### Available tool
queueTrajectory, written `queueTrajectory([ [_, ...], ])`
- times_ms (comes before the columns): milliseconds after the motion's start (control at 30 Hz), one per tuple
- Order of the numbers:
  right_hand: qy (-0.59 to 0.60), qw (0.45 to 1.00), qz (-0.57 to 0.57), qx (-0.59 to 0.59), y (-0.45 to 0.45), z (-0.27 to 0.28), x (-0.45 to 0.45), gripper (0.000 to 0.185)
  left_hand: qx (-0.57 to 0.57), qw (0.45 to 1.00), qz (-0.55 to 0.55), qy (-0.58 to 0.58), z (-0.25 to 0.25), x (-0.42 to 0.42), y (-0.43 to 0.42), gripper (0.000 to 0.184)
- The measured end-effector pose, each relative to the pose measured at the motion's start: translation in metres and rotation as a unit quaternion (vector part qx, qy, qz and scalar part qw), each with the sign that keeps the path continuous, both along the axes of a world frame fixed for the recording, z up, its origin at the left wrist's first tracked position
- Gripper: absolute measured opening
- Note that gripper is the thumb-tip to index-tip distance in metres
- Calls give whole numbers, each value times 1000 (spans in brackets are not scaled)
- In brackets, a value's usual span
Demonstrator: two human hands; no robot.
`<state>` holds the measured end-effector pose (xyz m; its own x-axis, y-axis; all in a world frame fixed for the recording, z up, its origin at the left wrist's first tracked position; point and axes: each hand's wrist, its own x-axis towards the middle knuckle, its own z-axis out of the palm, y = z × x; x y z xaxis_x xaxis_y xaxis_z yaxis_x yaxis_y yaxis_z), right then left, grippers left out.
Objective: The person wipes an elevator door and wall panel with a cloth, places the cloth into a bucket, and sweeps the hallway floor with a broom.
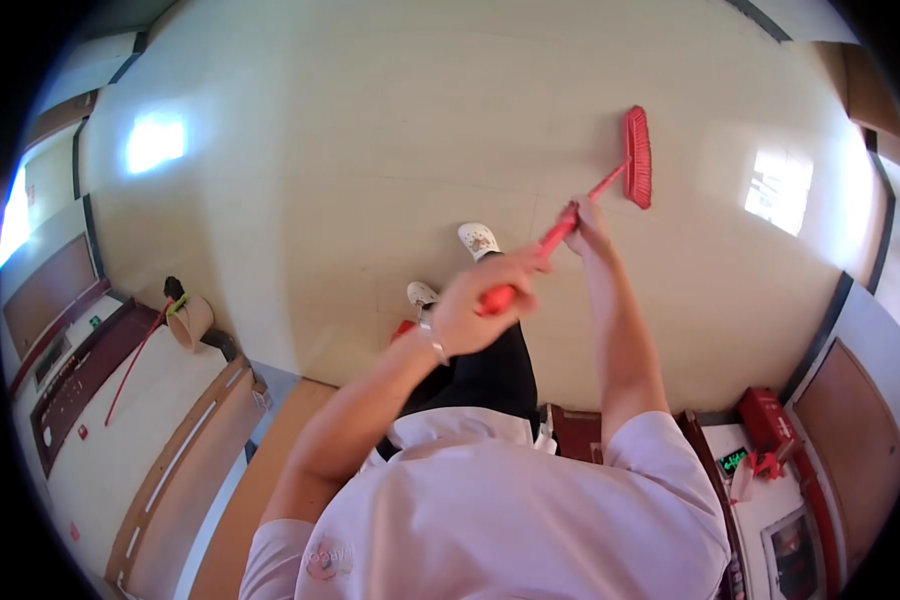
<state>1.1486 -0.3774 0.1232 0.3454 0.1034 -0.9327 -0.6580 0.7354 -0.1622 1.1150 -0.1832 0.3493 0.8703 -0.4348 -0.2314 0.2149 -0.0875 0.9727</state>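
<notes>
A red broom (638,160) has its bristled head on the pale shiny floor, right of the middle of the head view. Its red handle slants down and left toward my body. My left hand (480,302) is wrapped round the thick upper end of the handle, with a bracelet at the wrist. Farther along the handle, closer to the broom head, my right hand (587,227) grips it. White shoes (479,240) show on the floor just beyond my left hand.
At the left, a beige bin (190,322) stands by the wall, with a dark-headed, red-handled tool (135,365) beside it. A red box (767,420) is at the lower right. Doors and walls edge both sides. Window light reflects on the floor.
</notes>
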Motion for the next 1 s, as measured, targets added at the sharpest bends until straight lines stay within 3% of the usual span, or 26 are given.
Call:
queueTrajectory([
  [33,-3,999,7,-52,16,10,7,3,-33,996,43,76,0,1,15,11],
  [67,-1,995,11,-103,47,24,10,3,-73,992,65,80,-1,5,37,13],
  [100,-45,991,104,-73,70,11,4,3,1,997,43,69,15,4,63,14],
  [133,58,995,46,-68,111,7,11,4,73,996,19,46,37,7,86,16],
  [167,34,979,190,-67,145,11,9,6,56,997,31,34,57,6,101,14],
  [200,-57,967,246,-13,181,36,5,9,122,991,51,36,78,-2,121,9],
  [233,-43,973,224,31,218,48,6,11,163,984,59,31,95,-6,140,11],
  [267,-120,945,304,9,267,29,-4,12,203,977,68,27,113,-11,157,15],
  [300,-73,976,170,112,283,73,0,14,203,977,64,23,126,-14,166,15],
  [367,14,972,174,159,312,117,8,17,279,957,81,6,146,-23,180,22],
  [467,-44,945,245,214,327,143,9,17,307,940,145,-39,163,-33,181,28],
  [567,-67,928,321,178,315,175,3,15,236,936,222,-136,171,-61,185,29],
  [667,-115,902,398,125,310,174,-4,15,203,909,322,-171,160,-86,174,23],
  [733,-66,886,444,116,309,153,2,14,102,911,364,-166,140,-99,161,17],
  [767,-46,886,447,112,297,172,12,13,136,922,314,-181,134,-105,158,20],
  [800,-32,858,496,132,287,167,21,8,171,929,268,-189,130,-111,157,28],
  [833,-35,823,554,121,276,154,30,10,278,917,214,-189,131,-122,162,41],
  [867,-37,805,590,46,270,153,37,11,358,893,168,-217,111,-143,182,42],
  [933,-83,742,656,-108,244,128,57,14,391,874,280,-70,82,-201,219,47],
  [1000,-115,594,789,-108,231,143,67,16,481,774,384,152,44,-280,244,41],
])
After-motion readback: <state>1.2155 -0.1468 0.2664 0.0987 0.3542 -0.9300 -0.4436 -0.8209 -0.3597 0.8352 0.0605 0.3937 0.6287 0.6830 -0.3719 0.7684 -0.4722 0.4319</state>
